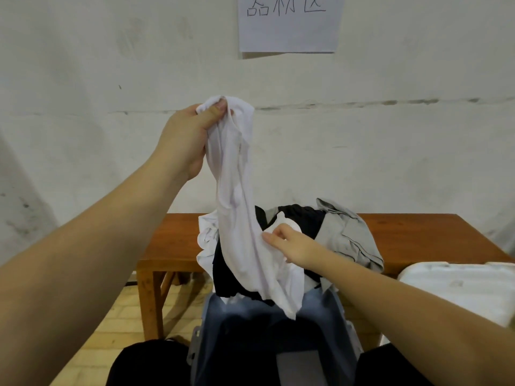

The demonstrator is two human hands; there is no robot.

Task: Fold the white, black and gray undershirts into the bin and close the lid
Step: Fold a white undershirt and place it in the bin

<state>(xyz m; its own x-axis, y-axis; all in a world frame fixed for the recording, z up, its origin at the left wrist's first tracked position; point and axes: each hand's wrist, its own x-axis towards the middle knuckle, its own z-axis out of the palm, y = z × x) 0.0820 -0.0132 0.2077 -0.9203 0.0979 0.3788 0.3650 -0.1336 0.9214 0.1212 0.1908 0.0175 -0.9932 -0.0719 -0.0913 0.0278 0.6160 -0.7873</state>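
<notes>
A handwritten paper sign (289, 23) is cropped by the top edge; the bin (267, 344) runs off the bottom edge; hanging undershirts hide the bench (172, 238) middle.

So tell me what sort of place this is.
Probably a plain workroom or storage area, not a home: a bare scuffed whitewashed wall, a handwritten paper sign taped to it, and a wooden bench on a brick floor.

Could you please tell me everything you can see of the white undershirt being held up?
The white undershirt is thin, soft, wrinkled fabric, unfolded and hanging long. The left hand grips its bunched top high up; the right hand pinches it lower down. Its bottom end dangles over the open bin, in front of the black and gray clothes.
</notes>
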